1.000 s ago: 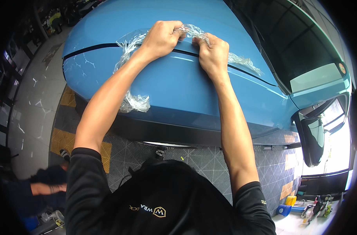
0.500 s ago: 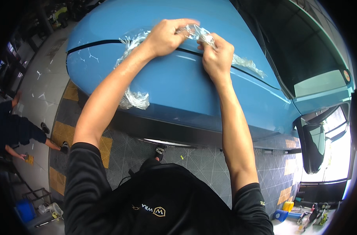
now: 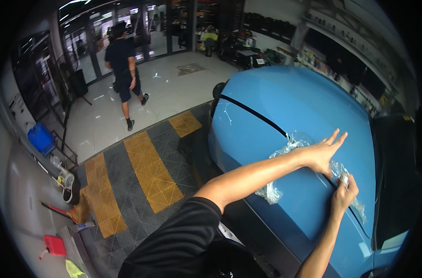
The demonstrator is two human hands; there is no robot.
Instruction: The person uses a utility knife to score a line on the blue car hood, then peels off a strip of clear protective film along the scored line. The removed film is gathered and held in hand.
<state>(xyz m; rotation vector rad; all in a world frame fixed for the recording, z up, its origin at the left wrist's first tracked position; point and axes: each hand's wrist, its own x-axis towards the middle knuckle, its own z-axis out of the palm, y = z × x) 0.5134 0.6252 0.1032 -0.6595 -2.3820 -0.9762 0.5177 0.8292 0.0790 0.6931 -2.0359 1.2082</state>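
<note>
A crumpled strip of clear plastic film [image 3: 285,147] lies in a curve over the seam between the blue car hood [image 3: 308,97] and the blue side panel [image 3: 248,134]. Its bunched lower end [image 3: 270,192] rests on the panel. My left hand [image 3: 323,153] is open above the seam, fingers spread, with its thumb side near the film. Just to the right, my right hand [image 3: 344,192] is closed on a gathered part of the film. More film trails below it along the seam. The right fingertips are partly hidden.
A person in dark clothes [image 3: 121,62] walks on the pale floor at the far left. Grey and yellow floor tiles [image 3: 151,171] lie beside the car. A blue container [image 3: 41,138] and a red container [image 3: 55,245] stand along the left wall. The windshield [image 3: 394,153] is at the right.
The view has swung left, bringing more of the workshop into sight. My left hand has opened from a closed shape at the film. My right hand stays closed on the film.
</note>
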